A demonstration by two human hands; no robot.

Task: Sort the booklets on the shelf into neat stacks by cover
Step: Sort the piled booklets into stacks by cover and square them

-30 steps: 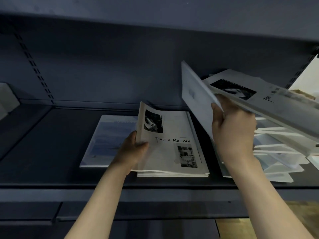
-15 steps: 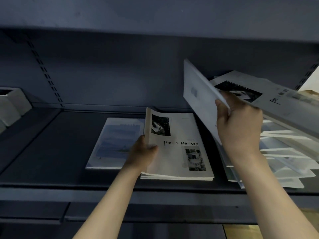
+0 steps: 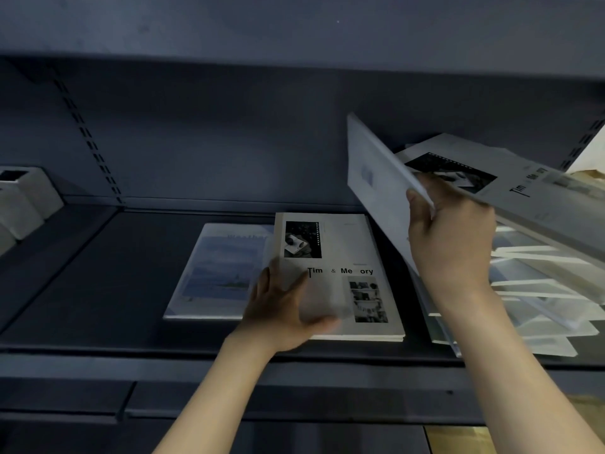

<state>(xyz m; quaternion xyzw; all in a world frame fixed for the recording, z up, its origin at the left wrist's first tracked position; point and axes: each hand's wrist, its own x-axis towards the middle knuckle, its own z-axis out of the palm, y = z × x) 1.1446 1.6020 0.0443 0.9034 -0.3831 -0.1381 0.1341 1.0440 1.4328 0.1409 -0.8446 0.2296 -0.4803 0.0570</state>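
A stack of white "Time & Memory" booklets (image 3: 347, 250) lies flat in the middle of the dark shelf (image 3: 82, 290). My left hand (image 3: 284, 309) rests on its lower left corner with fingers spread; the fingertips are blurred. To its left lies a booklet with a pale blue cover (image 3: 222, 273). My right hand (image 3: 448, 234) grips a tilted bundle of booklets (image 3: 376, 178) raised above a loose fanned pile (image 3: 537, 290) at the right. A "Time & Memory" cover (image 3: 465, 172) shows at the top of the raised bundle.
Pale boxes (image 3: 23, 198) stand at the far left of the shelf. The shelf board above (image 3: 294, 27) hangs low over the booklets. A slotted upright (image 3: 88, 139) runs up the back wall. Wooden floor (image 3: 458, 440) shows at the bottom right.
The lifted cover under my left hand has come down flat on the middle stack, and that hand now lies spread over its corner. My right hand still holds the bundle raised.
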